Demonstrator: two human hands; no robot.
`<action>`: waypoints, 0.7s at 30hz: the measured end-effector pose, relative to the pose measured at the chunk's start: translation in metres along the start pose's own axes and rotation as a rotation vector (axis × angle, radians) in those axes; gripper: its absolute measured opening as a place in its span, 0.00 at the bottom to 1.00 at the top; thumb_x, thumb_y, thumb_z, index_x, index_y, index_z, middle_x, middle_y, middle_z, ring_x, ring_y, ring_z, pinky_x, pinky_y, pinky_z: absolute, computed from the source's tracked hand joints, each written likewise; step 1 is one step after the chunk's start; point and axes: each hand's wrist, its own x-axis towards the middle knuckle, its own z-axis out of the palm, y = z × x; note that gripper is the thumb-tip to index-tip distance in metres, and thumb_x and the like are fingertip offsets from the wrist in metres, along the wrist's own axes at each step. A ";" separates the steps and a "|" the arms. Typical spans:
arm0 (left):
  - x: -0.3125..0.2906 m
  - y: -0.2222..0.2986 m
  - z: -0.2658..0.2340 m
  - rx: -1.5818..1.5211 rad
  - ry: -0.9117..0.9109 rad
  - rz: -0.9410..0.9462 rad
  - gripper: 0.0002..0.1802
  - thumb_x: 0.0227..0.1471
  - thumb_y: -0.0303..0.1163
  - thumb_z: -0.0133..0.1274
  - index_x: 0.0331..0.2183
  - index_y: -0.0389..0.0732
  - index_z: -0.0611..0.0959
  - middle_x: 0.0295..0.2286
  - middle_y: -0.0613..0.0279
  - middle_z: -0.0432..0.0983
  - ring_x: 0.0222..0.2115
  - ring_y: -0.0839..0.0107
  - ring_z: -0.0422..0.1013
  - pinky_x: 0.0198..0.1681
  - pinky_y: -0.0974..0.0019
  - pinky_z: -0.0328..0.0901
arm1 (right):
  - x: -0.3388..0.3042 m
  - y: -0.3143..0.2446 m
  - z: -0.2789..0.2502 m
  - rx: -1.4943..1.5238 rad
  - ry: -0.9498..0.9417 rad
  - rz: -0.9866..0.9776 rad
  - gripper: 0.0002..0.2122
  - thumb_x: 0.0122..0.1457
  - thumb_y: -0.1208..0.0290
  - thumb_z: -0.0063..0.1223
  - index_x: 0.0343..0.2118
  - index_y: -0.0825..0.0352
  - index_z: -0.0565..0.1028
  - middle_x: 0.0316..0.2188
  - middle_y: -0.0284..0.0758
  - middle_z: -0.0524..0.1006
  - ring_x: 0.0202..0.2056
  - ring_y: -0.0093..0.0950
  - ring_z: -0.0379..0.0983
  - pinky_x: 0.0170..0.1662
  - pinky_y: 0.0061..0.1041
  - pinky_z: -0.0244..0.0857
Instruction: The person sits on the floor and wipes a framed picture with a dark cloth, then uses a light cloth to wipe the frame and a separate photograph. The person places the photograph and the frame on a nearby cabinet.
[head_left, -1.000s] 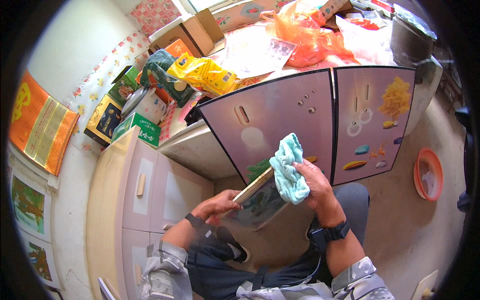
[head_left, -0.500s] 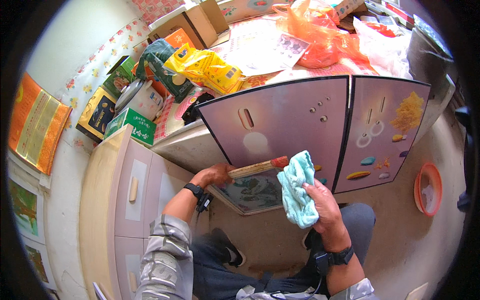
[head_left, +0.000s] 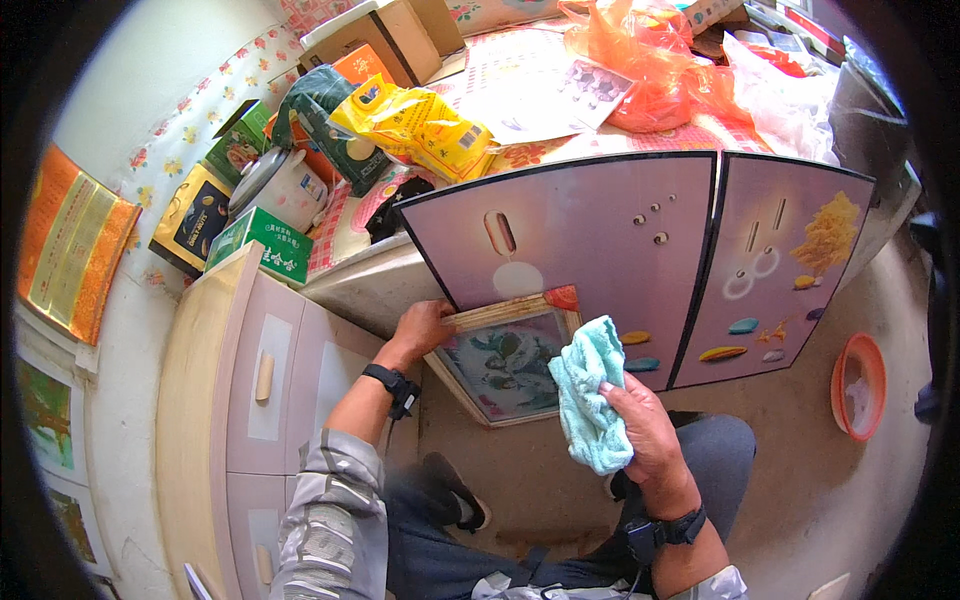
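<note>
A pale cabinet (head_left: 203,400) stands beside a whitish wall (head_left: 125,440) on brownish floor (head_left: 785,470).

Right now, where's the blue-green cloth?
In the head view, the cloth is below and right of centre, held in the right hand, just right of the framed picture.

framed picture (head_left: 503,365) | pale border, red upper-right corner, tilted || cloth (head_left: 592,395) | turquoise, bunched, hiding picture's lower-right corner
</note>
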 end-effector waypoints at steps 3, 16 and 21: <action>-0.011 0.002 -0.024 -0.039 0.116 -0.053 0.13 0.55 0.36 0.67 0.39 0.38 0.88 0.34 0.51 0.86 0.32 0.56 0.83 0.40 0.54 0.75 | -0.002 0.001 0.000 0.030 -0.022 -0.012 0.17 0.75 0.71 0.49 0.62 0.69 0.73 0.49 0.34 0.83 0.44 0.23 0.82 0.47 0.27 0.79; 0.071 0.118 -0.219 -1.086 0.103 -0.185 0.10 0.67 0.33 0.61 0.47 0.41 0.84 0.38 0.60 0.86 0.32 0.77 0.80 0.30 0.74 0.74 | -0.004 0.015 -0.002 0.155 -0.027 -0.122 0.16 0.75 0.71 0.48 0.62 0.69 0.72 0.49 0.38 0.83 0.46 0.29 0.84 0.49 0.33 0.81; 0.110 0.149 -0.212 -1.003 -0.029 -0.178 0.12 0.65 0.31 0.62 0.48 0.37 0.84 0.40 0.58 0.86 0.37 0.73 0.82 0.37 0.73 0.77 | -0.005 0.014 0.001 0.181 0.009 -0.083 0.17 0.75 0.72 0.47 0.63 0.70 0.70 0.51 0.39 0.82 0.46 0.28 0.83 0.49 0.32 0.81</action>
